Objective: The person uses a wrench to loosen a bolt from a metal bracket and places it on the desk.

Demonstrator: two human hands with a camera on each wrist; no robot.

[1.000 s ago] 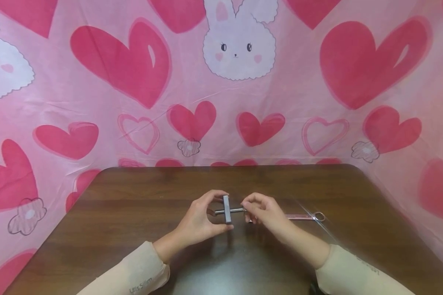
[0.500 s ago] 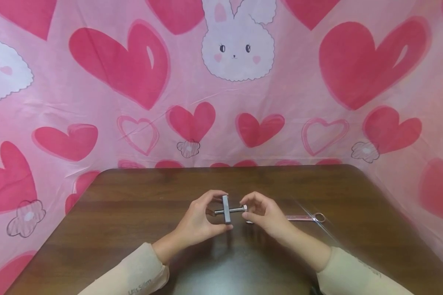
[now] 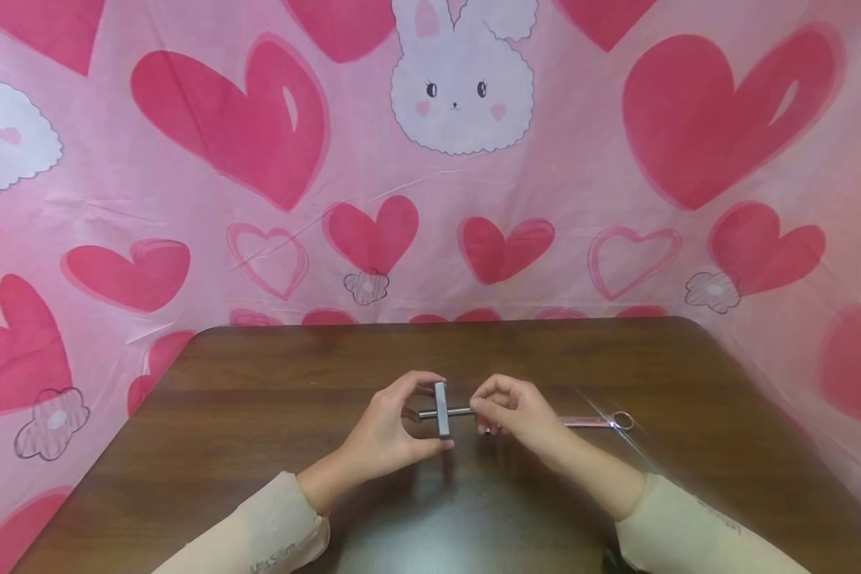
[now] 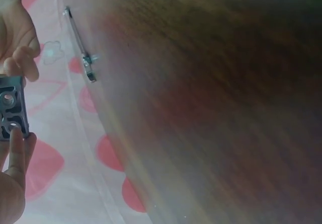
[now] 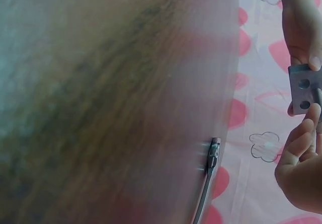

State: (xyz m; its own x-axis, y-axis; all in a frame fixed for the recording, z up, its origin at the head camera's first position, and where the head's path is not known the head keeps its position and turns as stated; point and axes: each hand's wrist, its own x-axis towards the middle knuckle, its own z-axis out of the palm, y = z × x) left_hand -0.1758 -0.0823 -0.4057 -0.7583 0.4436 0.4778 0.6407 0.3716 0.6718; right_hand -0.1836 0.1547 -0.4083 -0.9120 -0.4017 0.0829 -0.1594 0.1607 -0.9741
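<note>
Over the table, my left hand [image 3: 383,422] holds a grey metal plate [image 3: 442,414] on edge, fingers on its far end and thumb on its near end. The plate's round holes show in the right wrist view, where my right hand [image 5: 302,168] is below it. A long bolt [image 3: 461,412] runs crosswise through the plate, sticking out on both sides. In the head view my right hand [image 3: 520,410] pinches the bolt's right end between thumb and fingers, which hide its head. Behind that hand lies a wrench [image 3: 591,422], partly covered.
The brown wooden table [image 3: 258,430] has rounded far corners. A pink cloth [image 3: 452,183] with hearts and rabbits hangs behind and beside it. A small dark object [image 3: 615,561] shows at the bottom edge, near the right sleeve.
Half a second ago my right fingers were loosened and the hexagonal bolt head showed; now they pinch it again. My left hand keeps its hold on the plate.
</note>
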